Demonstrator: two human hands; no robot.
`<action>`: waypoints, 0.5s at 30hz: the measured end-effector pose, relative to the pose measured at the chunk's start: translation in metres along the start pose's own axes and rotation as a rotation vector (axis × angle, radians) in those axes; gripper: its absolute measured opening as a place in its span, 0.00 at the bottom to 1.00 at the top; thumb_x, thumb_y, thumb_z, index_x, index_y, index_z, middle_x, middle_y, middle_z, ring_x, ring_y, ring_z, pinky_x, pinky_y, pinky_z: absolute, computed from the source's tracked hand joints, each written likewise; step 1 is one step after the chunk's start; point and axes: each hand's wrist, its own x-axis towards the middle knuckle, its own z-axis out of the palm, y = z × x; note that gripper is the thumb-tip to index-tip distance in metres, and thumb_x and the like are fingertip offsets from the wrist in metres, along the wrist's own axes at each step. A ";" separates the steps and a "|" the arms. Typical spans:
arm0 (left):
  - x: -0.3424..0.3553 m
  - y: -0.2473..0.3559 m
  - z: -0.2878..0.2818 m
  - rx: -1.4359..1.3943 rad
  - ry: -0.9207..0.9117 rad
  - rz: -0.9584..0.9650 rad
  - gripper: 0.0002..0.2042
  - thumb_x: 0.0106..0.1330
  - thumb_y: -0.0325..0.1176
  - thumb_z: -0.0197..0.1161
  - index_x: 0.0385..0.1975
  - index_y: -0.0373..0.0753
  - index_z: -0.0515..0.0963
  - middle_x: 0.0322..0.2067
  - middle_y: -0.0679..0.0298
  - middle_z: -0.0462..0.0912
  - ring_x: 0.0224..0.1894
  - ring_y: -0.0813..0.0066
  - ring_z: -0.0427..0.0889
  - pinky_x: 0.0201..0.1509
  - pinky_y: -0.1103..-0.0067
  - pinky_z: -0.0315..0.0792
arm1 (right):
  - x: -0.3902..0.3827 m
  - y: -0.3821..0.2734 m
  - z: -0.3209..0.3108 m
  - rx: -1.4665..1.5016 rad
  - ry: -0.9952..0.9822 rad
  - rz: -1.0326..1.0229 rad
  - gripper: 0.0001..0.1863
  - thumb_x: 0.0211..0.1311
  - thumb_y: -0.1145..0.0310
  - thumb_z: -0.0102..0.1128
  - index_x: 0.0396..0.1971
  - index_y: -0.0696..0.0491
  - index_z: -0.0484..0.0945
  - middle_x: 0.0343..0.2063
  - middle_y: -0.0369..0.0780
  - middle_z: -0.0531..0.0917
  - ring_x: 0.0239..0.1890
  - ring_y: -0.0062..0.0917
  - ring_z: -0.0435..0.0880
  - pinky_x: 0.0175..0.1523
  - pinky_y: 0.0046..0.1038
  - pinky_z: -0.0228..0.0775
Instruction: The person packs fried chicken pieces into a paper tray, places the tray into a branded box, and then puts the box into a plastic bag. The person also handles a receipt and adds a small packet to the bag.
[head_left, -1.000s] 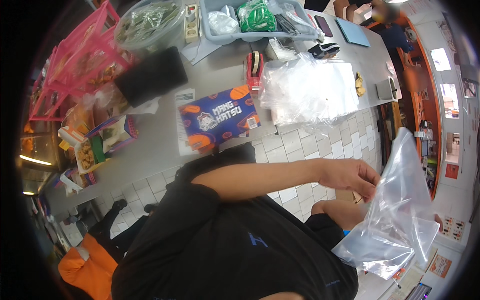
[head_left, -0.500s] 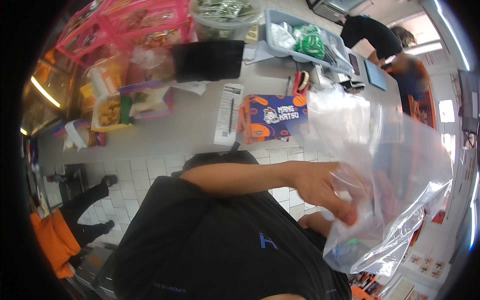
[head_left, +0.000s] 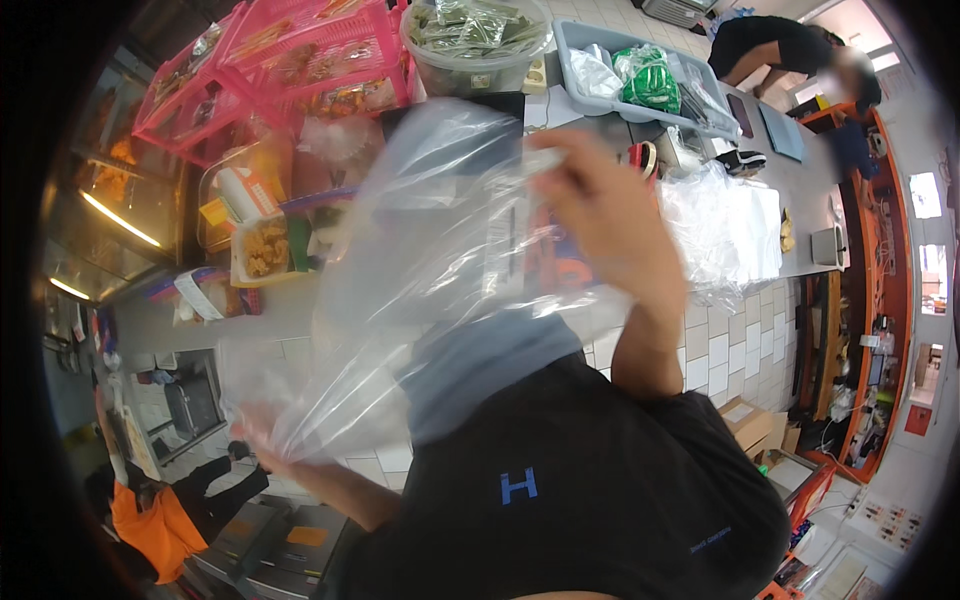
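Note:
A large clear plastic bag is stretched across in front of me, between my two hands. My right hand is raised above the counter's front, its fingers closed on the bag's upper right edge. Low on the left, my left hand grips the bag's lower corner, its fingers partly covered by the film and smeared by motion. Through the plastic, a purple and orange printed packet and a white slip show dimly on the counter.
Pink baskets and a tub of green packets line the back. Boxed fried food sits left; a grey-blue tray and a stack of clear bags lie right. Co-workers are at far right and lower left, one in orange.
Both hands have carried the clear bag from my right side across to the left and spread it wide. My left hand has swung low left; my right hand has come up into view.

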 end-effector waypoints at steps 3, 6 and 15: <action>-0.030 0.021 -0.006 0.184 0.310 0.114 0.14 0.66 0.41 0.66 0.44 0.41 0.75 0.37 0.65 0.80 0.36 0.75 0.77 0.40 0.74 0.75 | 0.001 -0.008 0.069 -0.367 0.143 -0.361 0.23 0.64 0.66 0.66 0.58 0.53 0.76 0.39 0.44 0.82 0.44 0.38 0.83 0.50 0.35 0.75; -0.060 0.030 0.000 0.064 0.193 -0.078 0.06 0.67 0.33 0.63 0.39 0.40 0.77 0.36 0.67 0.78 0.37 0.79 0.78 0.41 0.81 0.75 | -0.023 -0.041 0.096 0.309 -0.509 -0.229 0.26 0.65 0.64 0.67 0.60 0.56 0.72 0.44 0.47 0.84 0.45 0.39 0.86 0.51 0.36 0.77; -0.100 -0.018 0.049 0.469 -0.652 -0.132 0.35 0.52 0.25 0.79 0.60 0.34 0.67 0.49 0.60 0.78 0.53 0.72 0.77 0.56 0.74 0.72 | -0.043 -0.037 0.141 0.870 -0.882 0.204 0.19 0.68 0.70 0.63 0.56 0.53 0.72 0.38 0.43 0.87 0.39 0.30 0.86 0.44 0.31 0.76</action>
